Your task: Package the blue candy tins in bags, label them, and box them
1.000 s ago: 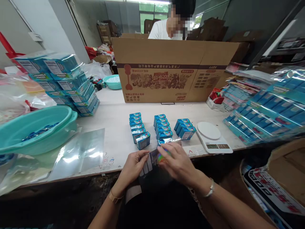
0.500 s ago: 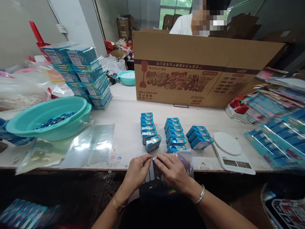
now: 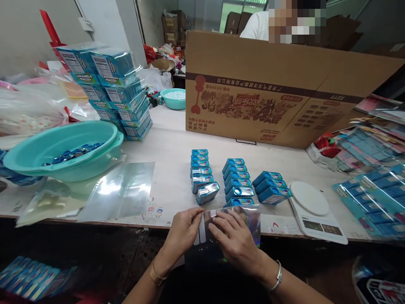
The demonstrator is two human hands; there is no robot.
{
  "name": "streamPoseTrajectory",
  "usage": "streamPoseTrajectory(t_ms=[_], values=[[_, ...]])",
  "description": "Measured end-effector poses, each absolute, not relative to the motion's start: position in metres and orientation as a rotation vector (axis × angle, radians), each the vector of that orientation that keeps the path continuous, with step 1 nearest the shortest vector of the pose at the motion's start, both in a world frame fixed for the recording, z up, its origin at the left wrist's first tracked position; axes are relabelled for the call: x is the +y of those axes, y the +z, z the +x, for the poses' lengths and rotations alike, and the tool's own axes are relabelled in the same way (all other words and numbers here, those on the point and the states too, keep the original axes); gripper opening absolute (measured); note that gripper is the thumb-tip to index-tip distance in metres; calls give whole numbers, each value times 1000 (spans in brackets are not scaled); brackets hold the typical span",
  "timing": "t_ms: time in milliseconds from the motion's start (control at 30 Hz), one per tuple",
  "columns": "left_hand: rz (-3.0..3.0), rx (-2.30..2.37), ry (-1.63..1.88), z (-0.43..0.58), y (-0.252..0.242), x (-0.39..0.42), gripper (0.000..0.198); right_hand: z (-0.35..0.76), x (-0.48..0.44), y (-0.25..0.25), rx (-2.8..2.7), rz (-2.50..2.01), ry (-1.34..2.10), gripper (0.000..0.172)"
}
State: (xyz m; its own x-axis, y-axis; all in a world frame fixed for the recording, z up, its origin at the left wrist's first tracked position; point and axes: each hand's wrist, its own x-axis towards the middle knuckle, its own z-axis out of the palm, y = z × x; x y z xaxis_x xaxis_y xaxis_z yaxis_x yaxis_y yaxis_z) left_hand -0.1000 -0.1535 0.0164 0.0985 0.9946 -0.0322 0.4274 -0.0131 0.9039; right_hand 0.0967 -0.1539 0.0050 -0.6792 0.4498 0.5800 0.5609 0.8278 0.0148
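My left hand (image 3: 184, 231) pinches the upper left edge of a clear plastic bag (image 3: 255, 221) with a rainbow sheen, between thumb and fingertips. On the bag's face lies my right hand (image 3: 236, 240), its fingers stretched out and slightly apart. The bag hangs over the table's front edge, and its lower part blends into the dark below. Just beyond my hands stand rows of small blue tins: a left row (image 3: 201, 171), a middle row (image 3: 238, 182) reaching the bag's top edge, and a shorter group (image 3: 272, 188) at right. The nearest left tin (image 3: 208, 193) is turned askew.
A white digital scale (image 3: 308, 198) stands right of the tins. Clear plastic sheets (image 3: 136, 188) and a turquoise basin (image 3: 95, 131) of small blue pieces lie left. Behind are stacked wrapped boxes (image 3: 117, 76) and a cardboard carton (image 3: 268, 63), with another person beyond it.
My right hand's fingers have slid right, away from my left fingertips, and spread along the bag. More of the bag's upper edge shows. The whole view has shifted slightly.
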Motion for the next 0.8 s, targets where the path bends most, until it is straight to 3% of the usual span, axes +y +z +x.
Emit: streamPoseTrajectory(t_ms=[233, 367, 500, 800], values=[[1585, 1443, 892, -100, 18, -156, 32, 89, -150, 12, -2415, -820, -91, 24], [1599, 1423, 901, -100, 17, -156, 33, 84, -143, 13, -2433, -992, -94, 40], [1576, 1390, 914, -100, 18, -157, 34, 84, -139, 11, -2445, -933, -210, 32], [1542, 1416, 898, -101, 21, -156, 33, 92, -146, 8, -2448, -810, -249, 38]])
